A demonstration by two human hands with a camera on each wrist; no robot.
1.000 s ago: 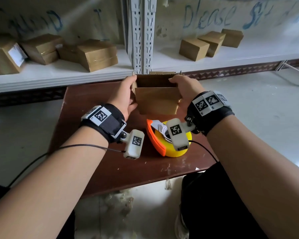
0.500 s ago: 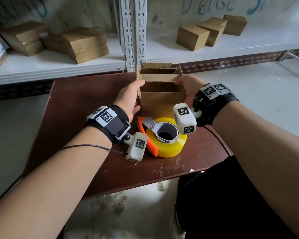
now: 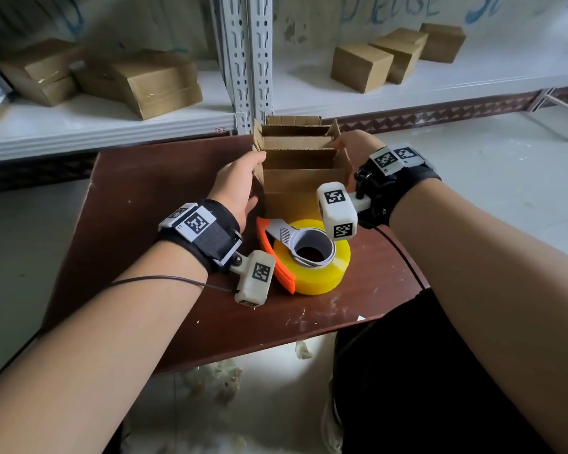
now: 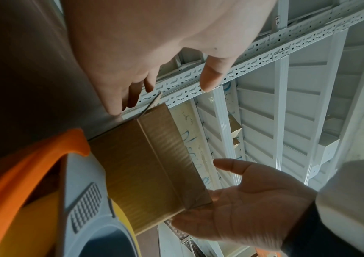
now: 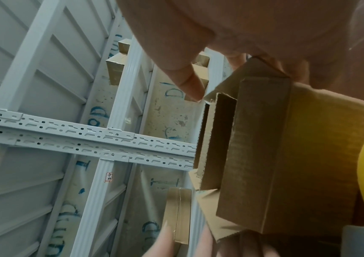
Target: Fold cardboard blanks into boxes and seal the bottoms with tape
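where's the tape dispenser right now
In the head view the tape dispenser lies on the brown table, just in front of the cardboard box and between the two wrists, nearer the person than the box.

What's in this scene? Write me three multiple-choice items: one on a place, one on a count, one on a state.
1. Where does the yellow tape roll in its orange dispenser lie?
A. on the floor
B. in the person's lap
C. on the brown wooden table, in front of the brown cardboard box

2. How many small cardboard cubes stand on the white right-hand shelf?
A. three
B. one
C. six

3. The cardboard box's upper flaps are:
A. taped shut
B. standing open
C. torn off

Key: 1 C, the head view shows it on the tabletop; 2 A, three stand together; 3 B, the flaps stick up untaped.
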